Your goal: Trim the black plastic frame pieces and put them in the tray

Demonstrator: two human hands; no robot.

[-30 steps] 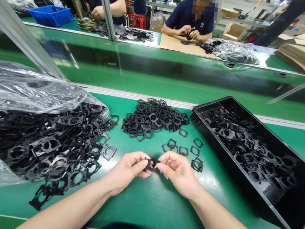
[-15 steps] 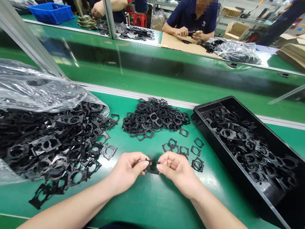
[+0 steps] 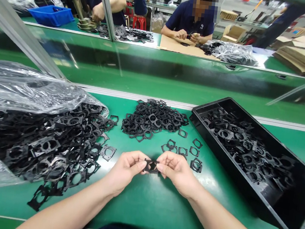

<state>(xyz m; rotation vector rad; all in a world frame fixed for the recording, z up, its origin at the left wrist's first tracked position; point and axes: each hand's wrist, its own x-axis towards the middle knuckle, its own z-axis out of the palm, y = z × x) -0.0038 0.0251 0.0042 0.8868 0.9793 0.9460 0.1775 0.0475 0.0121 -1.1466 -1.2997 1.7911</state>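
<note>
Between my two hands is a small black plastic frame (image 3: 151, 170) with a round opening, held just above the green bench. My left hand (image 3: 131, 167) pinches its left edge between thumb and fingers. On the right edge, my right hand (image 3: 174, 168) has the same kind of pinch. Whether the frame is one piece or two stacked together I cannot tell. Beyond my hands lies a heap of thin black square rings (image 3: 154, 120). A few loose rings (image 3: 196, 165) are scattered to the right of it.
At left, a clear plastic bag (image 3: 29, 87) spills many black frames (image 3: 51, 151) onto the bench. A long black tray (image 3: 253, 199) holding similar parts stands at right. A metal rail (image 3: 132, 96) edges the bench's back. Past it, a co-worker (image 3: 192, 19) sits handling parts.
The black frame appears tilted slightly differently between my fingers, with its opening looking different. Both hands keep their pinch and stay in nearly the same place.
</note>
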